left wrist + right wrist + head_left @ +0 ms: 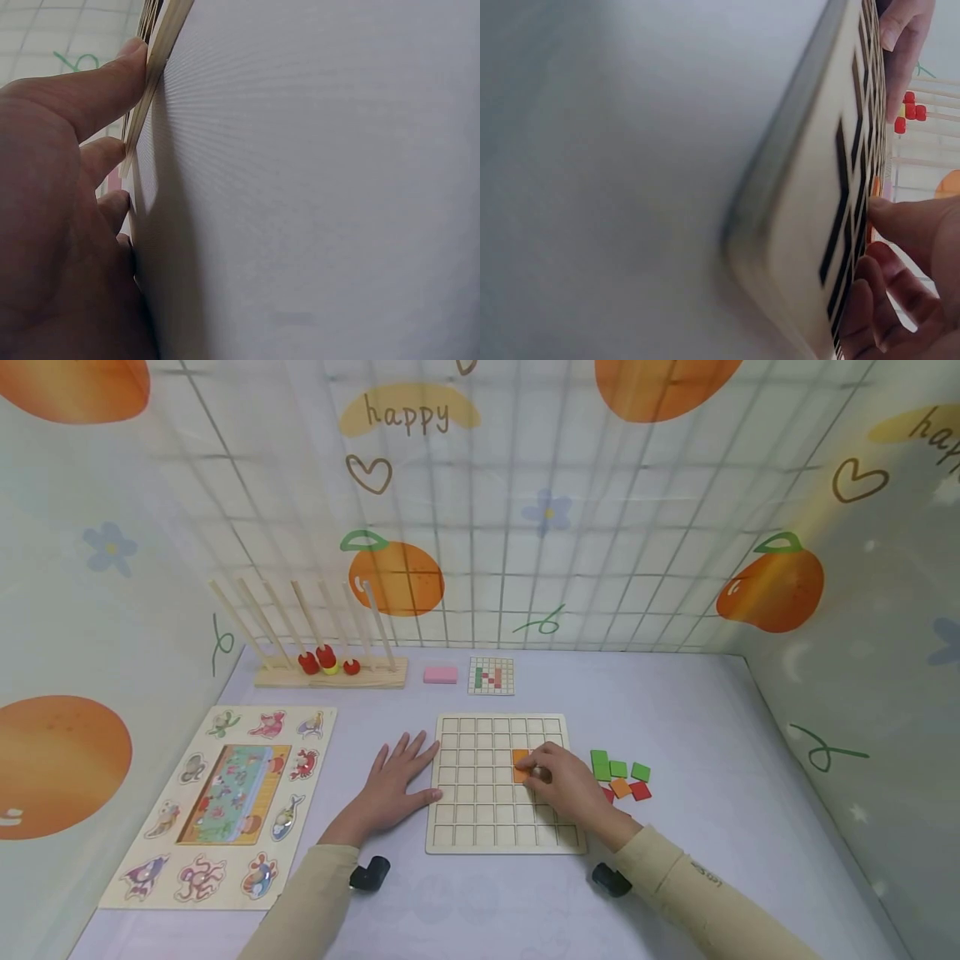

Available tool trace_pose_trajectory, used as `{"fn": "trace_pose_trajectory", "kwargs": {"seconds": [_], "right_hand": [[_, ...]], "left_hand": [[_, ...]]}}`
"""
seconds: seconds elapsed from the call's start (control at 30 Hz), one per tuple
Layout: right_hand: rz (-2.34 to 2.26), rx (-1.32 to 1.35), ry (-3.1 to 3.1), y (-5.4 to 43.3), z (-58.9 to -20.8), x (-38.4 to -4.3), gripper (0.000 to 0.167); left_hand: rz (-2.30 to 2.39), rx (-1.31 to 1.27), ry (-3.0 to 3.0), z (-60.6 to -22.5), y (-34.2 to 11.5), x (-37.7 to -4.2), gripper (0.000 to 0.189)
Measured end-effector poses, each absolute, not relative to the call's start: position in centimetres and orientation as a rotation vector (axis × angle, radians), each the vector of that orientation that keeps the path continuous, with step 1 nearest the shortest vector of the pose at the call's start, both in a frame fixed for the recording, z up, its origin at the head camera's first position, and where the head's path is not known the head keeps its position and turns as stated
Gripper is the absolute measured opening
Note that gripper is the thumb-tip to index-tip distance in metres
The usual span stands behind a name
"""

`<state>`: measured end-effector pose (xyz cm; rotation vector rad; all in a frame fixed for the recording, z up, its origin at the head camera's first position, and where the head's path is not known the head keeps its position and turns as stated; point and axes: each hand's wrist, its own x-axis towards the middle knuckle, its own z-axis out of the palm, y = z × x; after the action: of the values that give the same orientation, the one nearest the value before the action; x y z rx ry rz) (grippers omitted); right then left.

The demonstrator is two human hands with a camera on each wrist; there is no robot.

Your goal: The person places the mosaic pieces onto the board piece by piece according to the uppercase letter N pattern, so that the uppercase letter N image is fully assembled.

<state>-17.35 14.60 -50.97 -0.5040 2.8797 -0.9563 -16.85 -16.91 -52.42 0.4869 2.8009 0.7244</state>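
A pale wooden grid board (465,818) lies in the middle of the table. My left hand (393,785) rests flat at its left side, fingers spread, thumb and fingertips right at the board's edge. In the left wrist view the thumb (112,90) lies against that edge. My right hand (566,785) reaches over the board's right half, thumb and index finger pinching an orange square tile (519,775) at the grid. Orange also shows just above that tile, in the cell behind. From the right wrist, the thumb tip touches the orange tile (871,232) low on the board.
Right of the board lie green tiles (600,766), an orange tile (620,787) and red tiles (640,791). Behind stand a pattern card (491,677), a pink block (440,675) and a peg rack (330,677) with beads. A sea-animal puzzle (225,810) lies at left.
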Motion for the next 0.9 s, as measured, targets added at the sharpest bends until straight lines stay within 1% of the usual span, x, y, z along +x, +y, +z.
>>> {"fn": "trace_pose_trajectory", "kwargs": {"seconds": [0.5,0.9], "right_hand": [[-0.997,-0.494,2.851,14.8,-51.1,-17.1,0.024],[-1.082,-0.402,2.82,15.5,-50.7,-16.3,0.022]], "left_hand": [[0.715,0.491,2.799,-52.2,-16.8,-16.8,0.082],[0.732,0.493,2.807,-52.4,-16.9,-16.7,0.081]]}}
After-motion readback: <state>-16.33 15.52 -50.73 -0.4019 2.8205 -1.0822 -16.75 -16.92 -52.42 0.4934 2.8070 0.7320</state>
